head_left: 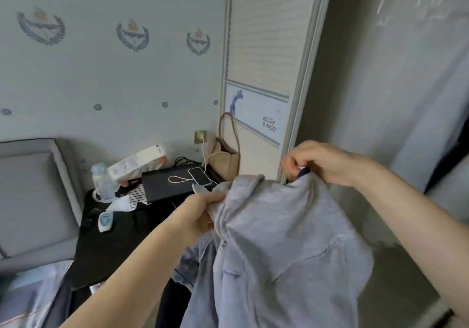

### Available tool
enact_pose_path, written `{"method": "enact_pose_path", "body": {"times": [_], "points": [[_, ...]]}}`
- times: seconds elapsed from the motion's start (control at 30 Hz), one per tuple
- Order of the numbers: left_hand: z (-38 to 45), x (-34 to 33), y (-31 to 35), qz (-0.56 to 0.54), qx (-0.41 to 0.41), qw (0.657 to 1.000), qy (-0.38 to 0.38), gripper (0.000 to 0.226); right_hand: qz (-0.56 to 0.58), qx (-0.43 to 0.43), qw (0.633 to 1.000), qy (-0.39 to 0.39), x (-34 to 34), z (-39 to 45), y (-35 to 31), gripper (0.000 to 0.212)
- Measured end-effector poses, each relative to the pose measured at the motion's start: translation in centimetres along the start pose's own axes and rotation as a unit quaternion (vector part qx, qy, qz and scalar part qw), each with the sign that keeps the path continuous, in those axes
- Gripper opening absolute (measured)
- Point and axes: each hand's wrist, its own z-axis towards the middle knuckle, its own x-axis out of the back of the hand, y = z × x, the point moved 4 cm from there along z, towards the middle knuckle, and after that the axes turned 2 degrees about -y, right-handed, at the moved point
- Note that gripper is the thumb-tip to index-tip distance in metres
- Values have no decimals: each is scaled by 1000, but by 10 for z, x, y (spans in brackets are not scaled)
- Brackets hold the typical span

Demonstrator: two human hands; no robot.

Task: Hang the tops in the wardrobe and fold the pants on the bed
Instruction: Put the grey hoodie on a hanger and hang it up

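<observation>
Now grey top hangs vertical, collar up, 2 hands gripping.

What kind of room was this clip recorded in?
Most likely a home bedroom: a padded grey headboard, a wardrobe sliding door, and a cluttered black bedside table with a charging phone.

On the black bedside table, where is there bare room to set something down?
The black table shows bare top at its near end, between the grey headboard and the left forearm. The far end is crowded: white phone on a black box, bottle, carton.
</observation>
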Motion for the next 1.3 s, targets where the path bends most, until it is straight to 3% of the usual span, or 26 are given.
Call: {"method": "enact_pose_path", "body": {"times": [0.13,0.2,0.23,0.37,0.4,0.53,0.63,0.7,0.8,0.9,1.0,1.1,1.13,1.23,1.3], "points": [[24,-39,20,-34,-27,994,-96,35,-21,-199,963,183,22,-35,55,31],[33,-57,15,-36,-42,990,-130,33,-7,-293,933,208,24,-50,72,33],[34,-67,10,-27,-41,988,-145,32,5,-331,918,218,24,-59,80,47],[40,-89,-17,8,-30,978,-207,35,152,-376,881,244,10,-78,109,71],[42,-96,-24,12,-25,973,-230,35,164,-390,868,261,5,-86,118,69],[54,-105,-33,5,-21,962,-271,6,129,-445,850,251,-20,-103,140,16],[66,-108,-32,2,-16,959,-284,9,120,-475,836,247,-24,-109,153,15],[77,-114,-32,11,-30,957,-290,7,144,-469,821,291,-16,-115,155,30],[95,-115,-32,66,-27,943,-324,8,262,-396,794,380,9,-127,151,22],[111,-102,-45,184,96,903,-375,49,358,-288,770,442,43,-131,139,27],[136,-89,-54,341,174,856,-347,57,360,-242,781,449,55,-116,123,20],[170,-102,-48,492,76,838,-222,63,369,-222,782,450,54,-101,121,24],[174,-117,-47,509,30,833,-214,65,377,-210,781,452,54,-99,120,26],[175,-171,-57,532,-52,799,-275,31,388,-165,790,444,65,-100,117,28],[187,-192,-74,591,-83,758,-262,40,390,-129,789,456,80,-106,112,34]]}}
